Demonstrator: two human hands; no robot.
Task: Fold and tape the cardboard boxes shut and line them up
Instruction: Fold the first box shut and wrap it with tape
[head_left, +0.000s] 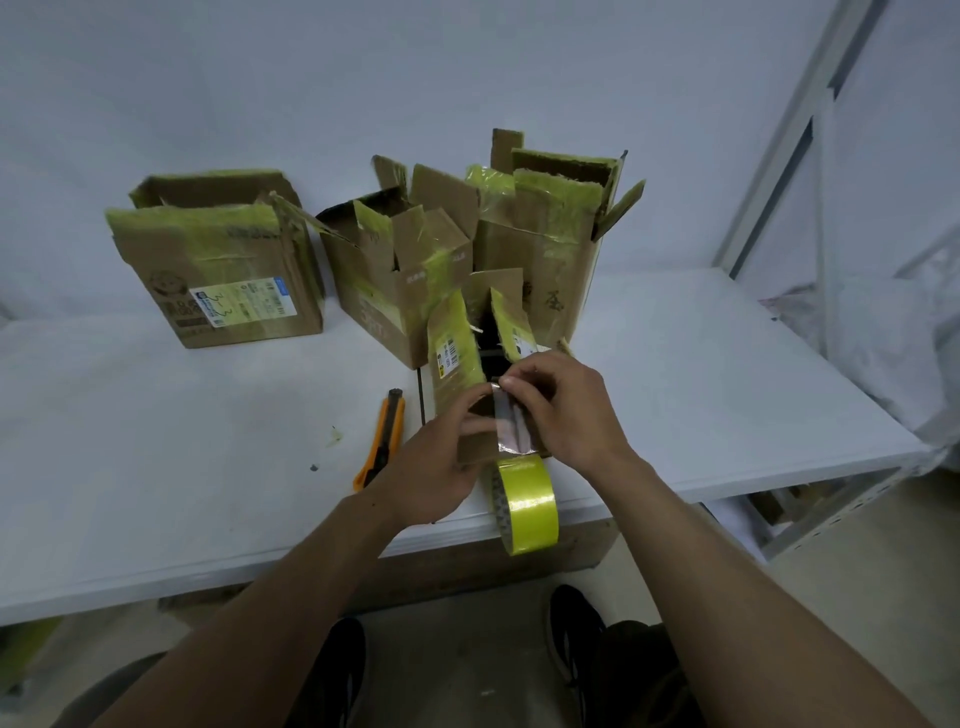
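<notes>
At the near edge of the white table (156, 415), centre: a person works on a small box (457, 358), a narrow carton lying lengthwise away from the body with its upper flaps standing open and old yellow-green tape on them. The left hand (436, 467) grips the near end of the carton, fingers curled round the cardboard. The right hand (566, 410) pinches the free end of a tape strip (506, 421) between thumb and forefinger, above the near flap. The strip runs down to the tape roll (527, 506), yellow-green, which hangs at the table edge just below both hands.

Left of the carton, close beside the left wrist: an orange utility knife (382, 441) lying flat, its tip pointing away. Two small specks of debris lie further left.

Behind the carton, crowding its far end: a middle box (400, 270) and a tall box (550, 234), both with flaps raised and ragged, standing side by side. Whether they touch the small carton cannot be told. A left box (223, 270), bearing a printed label, stands apart from them along the pale wall (311, 78).

Right margin: a grey shelving frame (810, 156) and plastic sheeting (883, 353) past the table end. Below the edge: dark shoes (332, 670) on the floor.
</notes>
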